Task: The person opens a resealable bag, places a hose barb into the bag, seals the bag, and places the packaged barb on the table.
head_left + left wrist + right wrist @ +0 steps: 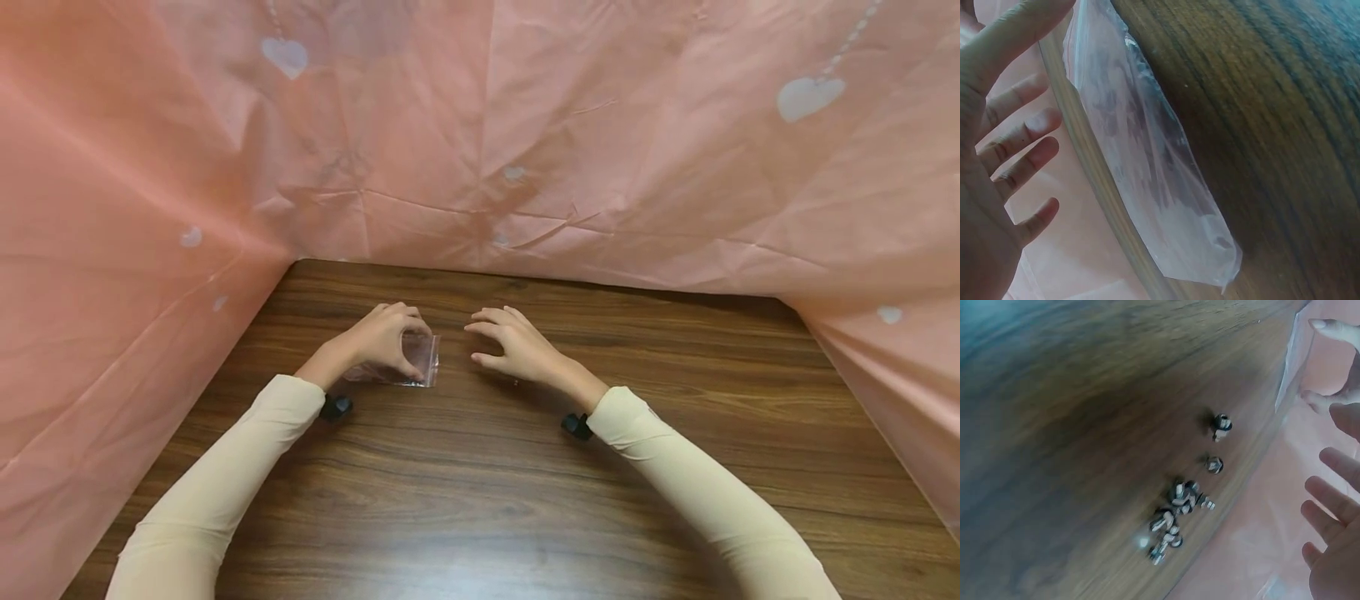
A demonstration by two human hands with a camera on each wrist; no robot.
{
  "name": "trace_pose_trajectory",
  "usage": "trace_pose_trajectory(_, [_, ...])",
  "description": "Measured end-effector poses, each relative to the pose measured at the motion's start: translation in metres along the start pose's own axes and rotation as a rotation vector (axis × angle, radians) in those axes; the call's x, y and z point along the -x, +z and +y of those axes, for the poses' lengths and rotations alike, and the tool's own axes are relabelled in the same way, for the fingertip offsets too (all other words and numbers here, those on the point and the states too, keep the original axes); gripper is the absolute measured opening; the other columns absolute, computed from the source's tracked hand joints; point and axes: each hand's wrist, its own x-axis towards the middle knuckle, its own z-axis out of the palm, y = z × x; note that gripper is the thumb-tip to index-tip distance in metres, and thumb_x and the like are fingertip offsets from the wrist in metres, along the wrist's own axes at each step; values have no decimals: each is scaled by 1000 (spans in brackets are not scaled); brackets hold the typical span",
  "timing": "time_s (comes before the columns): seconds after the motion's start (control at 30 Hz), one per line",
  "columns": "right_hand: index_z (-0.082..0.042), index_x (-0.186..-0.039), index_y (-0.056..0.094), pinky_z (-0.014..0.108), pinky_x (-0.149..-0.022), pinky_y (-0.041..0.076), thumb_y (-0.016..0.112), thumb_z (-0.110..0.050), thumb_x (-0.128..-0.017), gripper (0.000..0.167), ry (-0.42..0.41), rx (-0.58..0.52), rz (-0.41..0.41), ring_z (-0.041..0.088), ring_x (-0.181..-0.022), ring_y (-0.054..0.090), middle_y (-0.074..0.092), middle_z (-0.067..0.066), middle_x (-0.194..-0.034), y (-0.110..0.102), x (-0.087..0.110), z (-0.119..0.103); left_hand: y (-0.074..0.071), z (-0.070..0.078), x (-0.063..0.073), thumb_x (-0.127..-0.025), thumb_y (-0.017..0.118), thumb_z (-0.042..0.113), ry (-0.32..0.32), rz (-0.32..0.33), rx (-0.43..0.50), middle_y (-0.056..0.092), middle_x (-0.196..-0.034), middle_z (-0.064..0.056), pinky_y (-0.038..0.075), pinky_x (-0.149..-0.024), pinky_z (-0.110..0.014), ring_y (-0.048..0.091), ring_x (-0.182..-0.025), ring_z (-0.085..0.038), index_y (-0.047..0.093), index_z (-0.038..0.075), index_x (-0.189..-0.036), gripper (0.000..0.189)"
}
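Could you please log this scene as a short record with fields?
Bag: clear zip bag, zip end toward the right hand
Left hand: arched at the bag, thumb and fingers apart; contact unclear
Right hand: relaxed, holding nothing
Loose items: several small dark, shiny pieces
Surface: brown wood-grain table
Surround: pink sheet with pale hearts

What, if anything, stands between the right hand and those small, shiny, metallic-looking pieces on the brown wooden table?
Nothing visible: only air separates the right hand from the pieces. The clear plastic zip bag lies aside, by the left hand.
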Motion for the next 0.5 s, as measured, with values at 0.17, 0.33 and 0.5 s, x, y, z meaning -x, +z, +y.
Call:
trace_pose_trajectory(0.17, [-6,-138,61,57,-124,18,71,-27,-95,49,-34,0,-24,36,-146,41,51,19,-150,6,-11,-4,-1,3,3,-63,93,50,7,-18,0,66,-116,-3,36,-110,-56,56,-113,-25,75,16,-117,66])
trace_pose_trajectory(0.33, [-5,-137,62,59,-122,22,71,-28,-95,49,-74,26,-59,36,-143,44,53,19,-148,12,-22,-6,-1,3,1,-64,92,52,15,-37,-38,67,-111,-2,39,-105,-54,56,-108,-23,79,18,-106,56])
trace_pose_trajectory(0.5, [-4,-136,62,61,-121,22,71,-26,-95,47,-100,24,-106,35,-139,48,56,19,-144,16,-30,-9,0,2,1,-64,92,52,23,-50,-50,69,-105,1,41,-99,-51,55,-100,-20,80,22,-95,45])
